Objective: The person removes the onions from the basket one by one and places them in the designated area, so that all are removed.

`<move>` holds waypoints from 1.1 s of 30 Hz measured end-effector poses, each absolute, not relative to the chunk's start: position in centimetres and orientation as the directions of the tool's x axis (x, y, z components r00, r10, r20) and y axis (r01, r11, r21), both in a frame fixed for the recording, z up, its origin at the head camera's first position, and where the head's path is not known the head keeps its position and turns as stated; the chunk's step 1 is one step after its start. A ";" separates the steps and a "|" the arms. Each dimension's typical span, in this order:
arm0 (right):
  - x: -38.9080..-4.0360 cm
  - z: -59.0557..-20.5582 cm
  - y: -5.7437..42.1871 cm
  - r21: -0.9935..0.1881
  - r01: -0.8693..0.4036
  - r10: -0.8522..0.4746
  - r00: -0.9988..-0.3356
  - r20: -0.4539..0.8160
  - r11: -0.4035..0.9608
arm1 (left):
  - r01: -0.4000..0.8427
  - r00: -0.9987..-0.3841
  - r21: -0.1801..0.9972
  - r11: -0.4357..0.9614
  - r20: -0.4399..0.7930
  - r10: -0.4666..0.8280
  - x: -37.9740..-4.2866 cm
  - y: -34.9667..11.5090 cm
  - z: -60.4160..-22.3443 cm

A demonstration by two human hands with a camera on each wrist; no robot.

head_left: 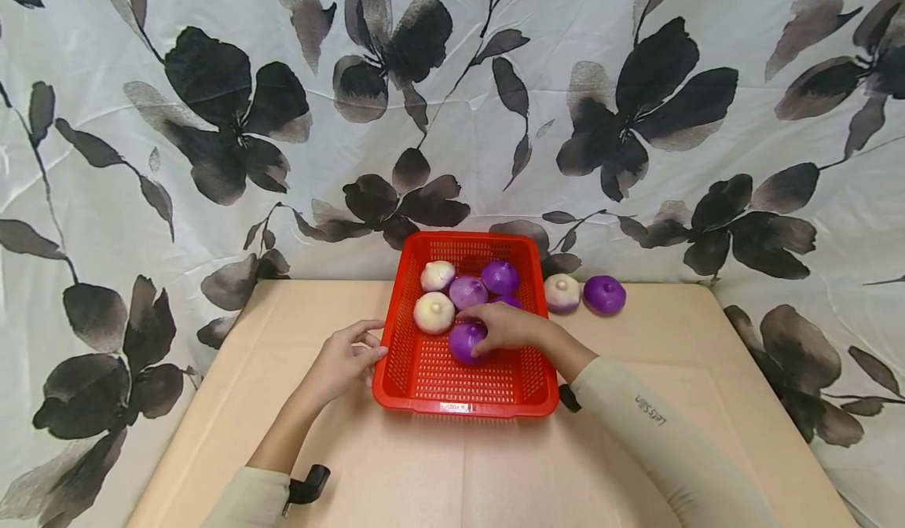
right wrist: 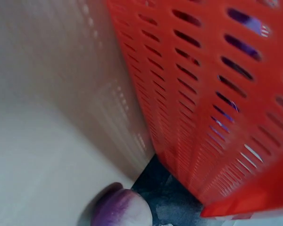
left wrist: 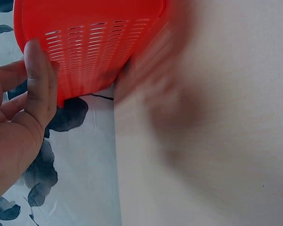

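A red plastic basket with slotted walls stands in the middle of the table. Inside it my right hand grips a purple onion, thumb and fingers on either side of it. Behind that lie two white onions and several purple onions, one partly hidden by the hand. My left hand touches the basket's left rim with its thumb and fingertips; in the left wrist view its fingers lie against the outer wall. The right wrist view shows the basket's side wall, not the hand.
Right of the basket, near the table's back edge, sit a white-and-purple onion and a purple onion. A light wooden-toned table lies beneath. A white cloth with dark flowers hangs close behind the basket.
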State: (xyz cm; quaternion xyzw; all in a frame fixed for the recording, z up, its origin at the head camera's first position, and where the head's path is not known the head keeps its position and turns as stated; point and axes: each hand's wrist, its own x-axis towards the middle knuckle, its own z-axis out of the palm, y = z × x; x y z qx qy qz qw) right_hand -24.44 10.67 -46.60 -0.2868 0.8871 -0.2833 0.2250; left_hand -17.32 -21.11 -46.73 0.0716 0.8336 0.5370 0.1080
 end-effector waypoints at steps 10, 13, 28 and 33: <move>-24.1 -47.4 10.2 -0.641 -0.345 -0.630 -0.723 -0.284 0.686 | 0.004 -0.965 0.914 0.405 -0.103 0.240 -17.4 -21.2 -46.8; -24.1 -47.8 10.1 -0.651 -0.356 -0.650 -0.705 -0.284 0.671 | 0.002 -0.966 0.914 0.406 -0.104 0.239 -17.4 -21.2 -46.8; -23.7 -47.9 10.1 -0.649 -0.444 -0.710 -0.671 -0.216 0.618 | -0.005 -0.966 0.912 0.410 -0.111 0.235 -17.4 -21.1 -46.7; -23.2 -47.1 10.5 -0.672 -0.446 -0.715 -0.675 -0.182 0.592 | -0.002 -0.966 0.911 0.412 -0.109 0.236 -17.4 -21.1 -46.7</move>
